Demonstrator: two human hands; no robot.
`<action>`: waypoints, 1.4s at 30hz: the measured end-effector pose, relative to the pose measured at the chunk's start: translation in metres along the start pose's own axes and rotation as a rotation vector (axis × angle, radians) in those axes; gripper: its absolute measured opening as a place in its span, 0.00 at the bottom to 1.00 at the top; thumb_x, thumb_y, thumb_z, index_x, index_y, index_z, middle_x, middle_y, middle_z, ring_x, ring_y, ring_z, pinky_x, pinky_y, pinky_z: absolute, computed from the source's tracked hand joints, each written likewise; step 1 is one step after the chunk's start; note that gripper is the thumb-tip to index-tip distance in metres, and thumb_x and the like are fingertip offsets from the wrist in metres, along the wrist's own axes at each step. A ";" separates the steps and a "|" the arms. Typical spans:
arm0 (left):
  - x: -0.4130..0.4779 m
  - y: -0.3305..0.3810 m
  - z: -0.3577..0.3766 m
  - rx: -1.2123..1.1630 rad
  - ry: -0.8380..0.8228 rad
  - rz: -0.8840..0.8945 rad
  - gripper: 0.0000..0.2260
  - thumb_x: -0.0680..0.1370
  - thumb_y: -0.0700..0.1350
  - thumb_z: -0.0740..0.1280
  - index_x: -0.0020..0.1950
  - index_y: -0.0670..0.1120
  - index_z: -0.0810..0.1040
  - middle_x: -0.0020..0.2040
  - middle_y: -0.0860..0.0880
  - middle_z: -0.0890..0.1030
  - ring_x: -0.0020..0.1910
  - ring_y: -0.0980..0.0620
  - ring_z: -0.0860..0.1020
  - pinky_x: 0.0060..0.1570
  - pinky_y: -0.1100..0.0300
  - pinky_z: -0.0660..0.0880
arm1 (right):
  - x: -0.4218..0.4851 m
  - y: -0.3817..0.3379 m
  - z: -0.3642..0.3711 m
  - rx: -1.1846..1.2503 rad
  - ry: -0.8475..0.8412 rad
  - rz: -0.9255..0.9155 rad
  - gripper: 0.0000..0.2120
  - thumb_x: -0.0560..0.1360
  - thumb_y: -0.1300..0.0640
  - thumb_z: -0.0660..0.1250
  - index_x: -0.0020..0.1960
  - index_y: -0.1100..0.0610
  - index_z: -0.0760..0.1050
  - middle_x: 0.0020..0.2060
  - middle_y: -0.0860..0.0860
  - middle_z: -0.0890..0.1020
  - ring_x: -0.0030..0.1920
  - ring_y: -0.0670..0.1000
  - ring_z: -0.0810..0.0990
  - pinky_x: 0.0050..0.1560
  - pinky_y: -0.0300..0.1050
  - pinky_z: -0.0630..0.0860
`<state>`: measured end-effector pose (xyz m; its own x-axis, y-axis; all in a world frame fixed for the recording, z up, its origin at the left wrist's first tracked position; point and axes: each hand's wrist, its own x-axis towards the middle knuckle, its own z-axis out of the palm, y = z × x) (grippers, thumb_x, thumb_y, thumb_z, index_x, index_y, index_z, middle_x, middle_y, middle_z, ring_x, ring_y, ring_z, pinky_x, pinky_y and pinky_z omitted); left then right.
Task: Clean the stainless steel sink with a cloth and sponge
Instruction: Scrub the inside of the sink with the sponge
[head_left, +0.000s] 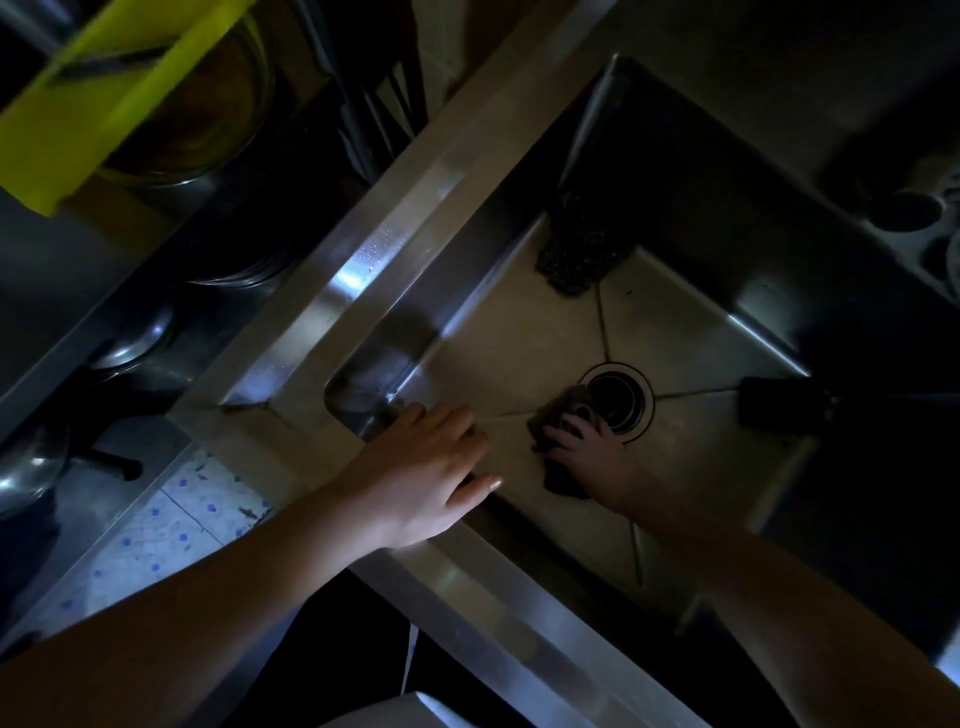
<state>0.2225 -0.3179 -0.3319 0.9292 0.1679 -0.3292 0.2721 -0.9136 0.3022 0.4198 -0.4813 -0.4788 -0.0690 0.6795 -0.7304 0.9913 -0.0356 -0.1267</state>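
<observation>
The stainless steel sink (524, 343) fills the middle of the dim head view, its round drain (621, 402) near the centre of the floor. My right hand (582, 447) is down in the basin, pressing a dark sponge (558, 413) flat on the floor just left of the drain. My left hand (431, 473) rests flat on the sink's near rim with fingers spread, holding nothing. A dark knobbly cloth or scrubber (579, 254) lies bunched in the far corner of the basin.
A dark block-shaped object (779, 408) sits at the basin's right side. Left of the sink, metal pots and bowls (130, 343) stand in a dark rack, under a yellow-green board (98, 88). A patterned tile floor (171, 519) shows below.
</observation>
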 end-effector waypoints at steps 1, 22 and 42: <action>0.000 0.000 0.000 -0.002 0.002 0.001 0.20 0.78 0.59 0.51 0.50 0.49 0.78 0.47 0.49 0.76 0.46 0.48 0.75 0.47 0.51 0.73 | -0.003 0.007 0.004 -0.068 0.020 -0.021 0.27 0.54 0.53 0.81 0.52 0.47 0.82 0.61 0.48 0.79 0.62 0.59 0.77 0.52 0.63 0.76; 0.000 -0.002 -0.002 -0.078 -0.077 0.004 0.24 0.76 0.60 0.47 0.53 0.48 0.77 0.49 0.49 0.75 0.49 0.47 0.75 0.49 0.53 0.70 | -0.074 0.024 0.028 0.678 0.036 0.545 0.15 0.71 0.67 0.63 0.56 0.60 0.77 0.57 0.57 0.79 0.58 0.56 0.76 0.57 0.45 0.72; 0.007 0.005 -0.053 -0.263 -0.032 0.000 0.17 0.79 0.57 0.54 0.59 0.49 0.74 0.56 0.51 0.73 0.57 0.51 0.71 0.55 0.56 0.68 | -0.152 -0.025 -0.044 0.994 0.499 0.788 0.19 0.71 0.67 0.65 0.59 0.51 0.75 0.55 0.50 0.76 0.55 0.51 0.76 0.54 0.43 0.75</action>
<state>0.2434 -0.3012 -0.2850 0.9220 0.1521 -0.3559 0.3315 -0.7850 0.5233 0.4103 -0.5514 -0.3347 0.7300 0.4170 -0.5414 0.2360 -0.8973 -0.3729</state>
